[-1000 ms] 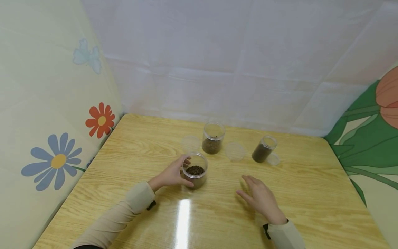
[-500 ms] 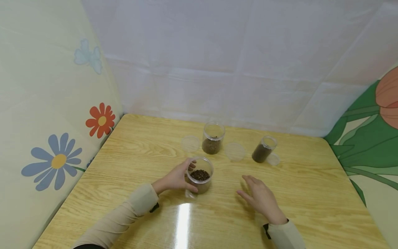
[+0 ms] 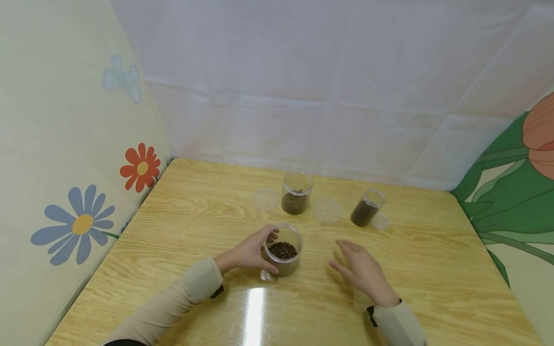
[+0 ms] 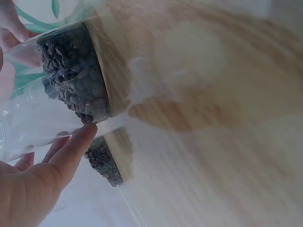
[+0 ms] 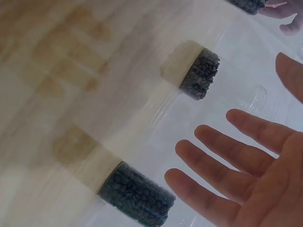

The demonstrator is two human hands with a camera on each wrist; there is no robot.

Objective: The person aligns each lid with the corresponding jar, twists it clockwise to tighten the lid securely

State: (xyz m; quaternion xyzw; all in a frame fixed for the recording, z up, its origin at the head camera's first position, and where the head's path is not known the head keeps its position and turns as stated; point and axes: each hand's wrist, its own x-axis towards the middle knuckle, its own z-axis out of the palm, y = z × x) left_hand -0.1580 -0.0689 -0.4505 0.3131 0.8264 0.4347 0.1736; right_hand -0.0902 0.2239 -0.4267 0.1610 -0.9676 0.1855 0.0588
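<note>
My left hand (image 3: 251, 251) grips a clear plastic jar (image 3: 289, 268) from its left side, thumb in front and fingers around the back. Dark brown coffee beans (image 3: 283, 250) fill its lower part, and its top is uncovered. In the left wrist view the beans (image 4: 75, 71) show through the wall, a finger at the jar's lower part. To the right of the jar, my right hand (image 3: 361, 271) is held over the table with fingers extended and nothing in it. Its spread fingers also show in the right wrist view, with two other bean jars beyond.
Behind the held jar stands another wide uncovered jar (image 3: 295, 202) of coffee beans. A slimmer jar (image 3: 365, 213) of dark beans stands to its right. Flat clear discs like lids lie near them: left (image 3: 265, 199), middle (image 3: 327, 211) and right (image 3: 381, 221). A white cloth (image 3: 277, 96) hangs behind the table.
My left hand has moved the jar rightward and nearer to me, away from the jar behind. The right hand stays almost in place.
</note>
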